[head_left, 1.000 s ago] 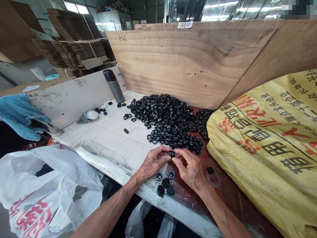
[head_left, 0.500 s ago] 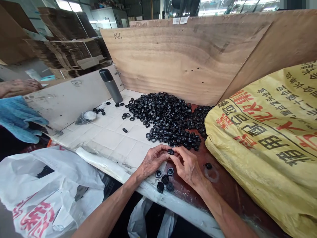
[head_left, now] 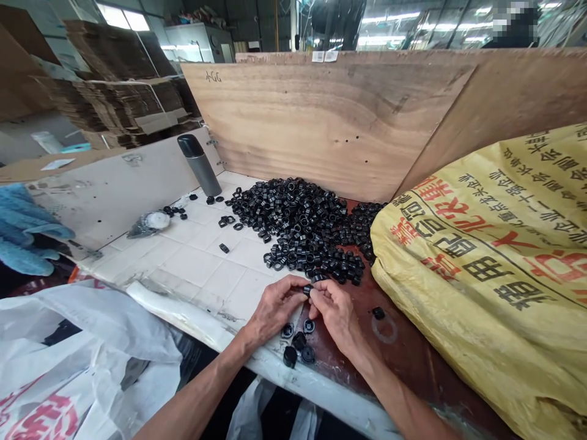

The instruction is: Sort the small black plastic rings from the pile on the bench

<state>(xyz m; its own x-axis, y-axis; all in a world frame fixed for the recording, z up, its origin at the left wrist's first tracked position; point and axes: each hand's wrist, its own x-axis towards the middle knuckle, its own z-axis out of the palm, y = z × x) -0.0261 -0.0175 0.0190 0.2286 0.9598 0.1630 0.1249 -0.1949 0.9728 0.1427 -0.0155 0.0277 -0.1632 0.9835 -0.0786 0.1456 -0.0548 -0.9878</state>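
My left hand (head_left: 276,307) pinches a small black plastic part (head_left: 307,290) between thumb and fingers. From the other side, my right hand (head_left: 334,308) has its fingertips closed on the same part. Just beyond both hands spreads a heap of black plastic rings (head_left: 298,214), some of them loose at its left side. Below my hands, near the bench's front edge, lie several round black caps (head_left: 299,340), two of them with their hollow side up. One more black piece (head_left: 378,313) sits to the right on the dark red surface.
A yellow printed sack (head_left: 481,275) fills the right side. Wooden boards (head_left: 321,122) wall the back. A grey bottle (head_left: 202,171) and a small plastic bag (head_left: 149,224) stand at the left. White bags (head_left: 92,342) hang before the bench (head_left: 202,263); a blue glove (head_left: 27,226) shows far left.
Both hands stay together on the small part, with my right fingers now curled in more. The view has shifted slightly, and the other person's bare hand at far left is gone from sight.
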